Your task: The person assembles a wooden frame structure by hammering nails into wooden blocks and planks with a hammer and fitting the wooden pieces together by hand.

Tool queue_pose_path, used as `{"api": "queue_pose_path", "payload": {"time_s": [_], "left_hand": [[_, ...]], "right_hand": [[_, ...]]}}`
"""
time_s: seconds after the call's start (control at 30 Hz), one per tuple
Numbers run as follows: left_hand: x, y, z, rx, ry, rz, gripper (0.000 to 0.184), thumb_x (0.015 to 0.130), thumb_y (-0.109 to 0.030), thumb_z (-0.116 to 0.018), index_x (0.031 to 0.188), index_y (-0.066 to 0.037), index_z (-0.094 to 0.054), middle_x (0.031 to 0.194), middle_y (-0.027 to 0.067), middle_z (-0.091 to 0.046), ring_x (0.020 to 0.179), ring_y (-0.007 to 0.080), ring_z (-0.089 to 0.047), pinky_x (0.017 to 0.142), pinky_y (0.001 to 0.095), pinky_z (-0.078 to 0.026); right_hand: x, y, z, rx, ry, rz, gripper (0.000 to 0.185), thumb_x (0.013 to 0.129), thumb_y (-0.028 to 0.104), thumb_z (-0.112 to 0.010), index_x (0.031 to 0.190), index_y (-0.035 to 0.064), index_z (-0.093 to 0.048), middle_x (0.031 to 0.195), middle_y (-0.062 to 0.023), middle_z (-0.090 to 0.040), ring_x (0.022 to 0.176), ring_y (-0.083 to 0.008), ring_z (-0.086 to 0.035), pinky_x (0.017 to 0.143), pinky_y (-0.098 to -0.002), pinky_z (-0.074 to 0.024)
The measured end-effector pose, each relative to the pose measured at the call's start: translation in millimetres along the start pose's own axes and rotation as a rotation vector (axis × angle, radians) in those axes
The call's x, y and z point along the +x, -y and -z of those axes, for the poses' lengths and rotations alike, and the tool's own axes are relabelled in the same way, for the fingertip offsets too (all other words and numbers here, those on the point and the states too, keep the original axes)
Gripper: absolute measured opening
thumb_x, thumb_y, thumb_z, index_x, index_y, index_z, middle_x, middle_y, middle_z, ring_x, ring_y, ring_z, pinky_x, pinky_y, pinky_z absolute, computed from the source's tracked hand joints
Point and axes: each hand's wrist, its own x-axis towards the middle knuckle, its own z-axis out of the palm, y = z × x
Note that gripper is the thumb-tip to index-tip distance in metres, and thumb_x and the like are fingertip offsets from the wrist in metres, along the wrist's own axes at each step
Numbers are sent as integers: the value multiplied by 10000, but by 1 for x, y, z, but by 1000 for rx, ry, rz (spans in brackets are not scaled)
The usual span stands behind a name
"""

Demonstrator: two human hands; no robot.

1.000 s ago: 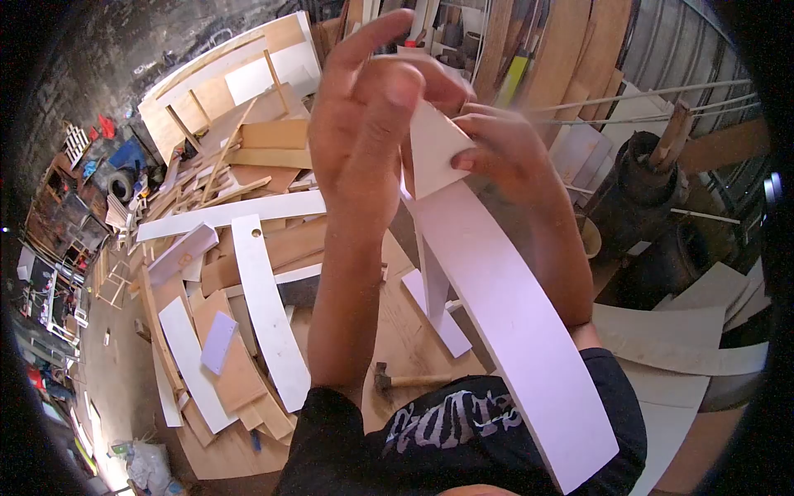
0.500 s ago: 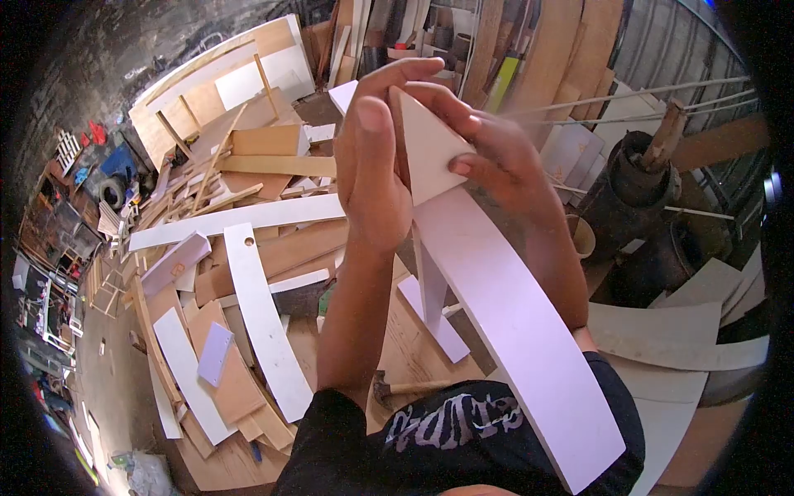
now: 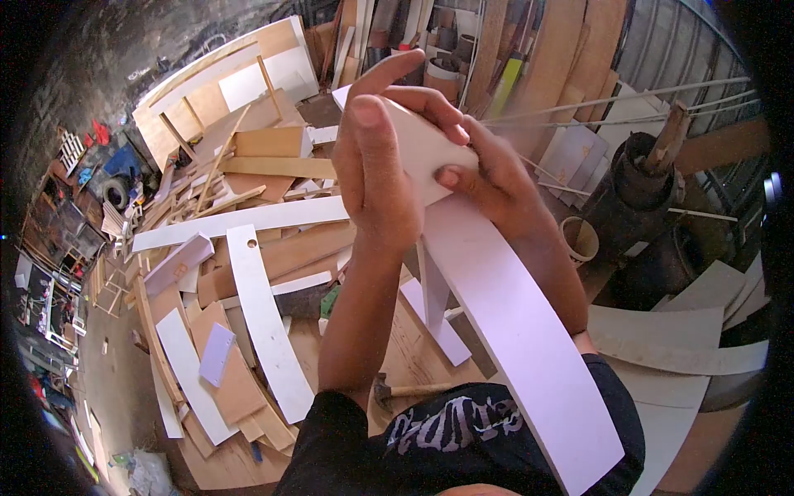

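Note:
My left hand [image 3: 380, 165] is raised at upper centre, its palm and fingers around the left side of a white angular piece [image 3: 426, 157]. From the right, my right hand [image 3: 488, 169] grips the same piece, thumb on its face. Below it, a long curved white board [image 3: 517, 322] slants down to the right across the black shirt. The piece touches or nearly touches the board's upper end; fingers hide part of it. A narrower white strip [image 3: 433, 285] stands behind the board.
A hammer [image 3: 405, 388] lies on the wooden table [image 3: 413, 351] close to the shirt. Curved white boards [image 3: 269, 322] and wood offcuts are piled at left. A dark metal drum [image 3: 624, 198] and a tan bucket [image 3: 579, 240] stand at right.
The white piece has tilted, and its pointed top is now behind my left fingers. My right hand has shifted slightly, and both hands have closed in around the piece.

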Motion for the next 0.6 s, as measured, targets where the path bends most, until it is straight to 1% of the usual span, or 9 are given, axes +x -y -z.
{"api": "queue_pose_path", "payload": {"time_s": [0.07,0.13,0.2,0.27,0.33,0.43,0.47,0.53,0.6], "left_hand": [[0,-2,-1,111,19,6,738,1061,-618,-266,1305,30,-521,829,165,-667,680,216,-652,696,351,-551],[-2,-1,-1,105,13,-3,679,1069,-585,-301,1265,23,-530,824,163,-658,679,220,-648,695,355,-550],[-4,1,-1,99,7,-10,622,1076,-551,-335,1226,17,-539,819,161,-648,678,224,-645,694,359,-549],[-4,4,-3,-26,21,-41,516,1079,-505,-388,1108,-8,-527,789,152,-606,676,243,-622,693,380,-541],[-5,2,-4,-61,32,-22,484,1081,-492,-397,1061,-21,-507,775,146,-584,680,250,-610,695,390,-540],[-2,-1,-2,-107,82,-18,446,1084,-472,-405,995,-41,-475,753,137,-554,684,259,-590,698,404,-538],[-2,-1,0,-118,124,-39,436,1085,-465,-405,975,-47,-463,746,134,-547,685,260,-583,698,409,-537],[-2,1,0,-135,100,-28,427,1087,-455,-405,969,-48,-459,744,133,-546,688,260,-583,701,408,-537],[-1,5,3,-145,71,-33,401,1093,-430,-402,974,-51,-456,743,129,-544,695,257,-584,710,405,-534]], "right_hand": [[-2,-3,-3,76,2,-32,459,919,361,-744,1130,15,-528,922,-156,-641,828,-192,-618,717,-367,-507],[-4,-7,-5,152,2,-64,463,925,367,-738,1136,17,-519,946,-158,-637,850,-192,-616,729,-368,-505],[-4,-10,-4,139,14,-25,463,936,370,-727,1139,19,-503,941,-145,-620,873,-167,-590,740,-357,-499],[-5,-11,-1,160,36,-43,459,945,371,-719,1138,21,-493,939,-127,-600,895,-143,-552,746,-348,-489],[-5,-10,-2,183,55,-69,455,952,370,-715,1137,22,-487,937,-114,-584,909,-129,-523,748,-342,-481],[-10,-10,-15,432,-23,-134,456,978,414,-672,1123,28,-478,945,-87,-562,920,-122,-478,749,-327,-463],[-11,-11,-15,419,-26,-139,461,988,441,-647,1121,32,-479,957,-78,-561,926,-123,-474,761,-323,-459],[-12,-10,-15,405,-34,-151,470,997,468,-623,1118,37,-480,970,-70,-560,933,-124,-471,773,-319,-454],[-9,-4,-14,255,-36,-89,480,1010,503,-583,1117,46,-482,981,-60,-557,946,-115,-469,808,-308,-443]]}}
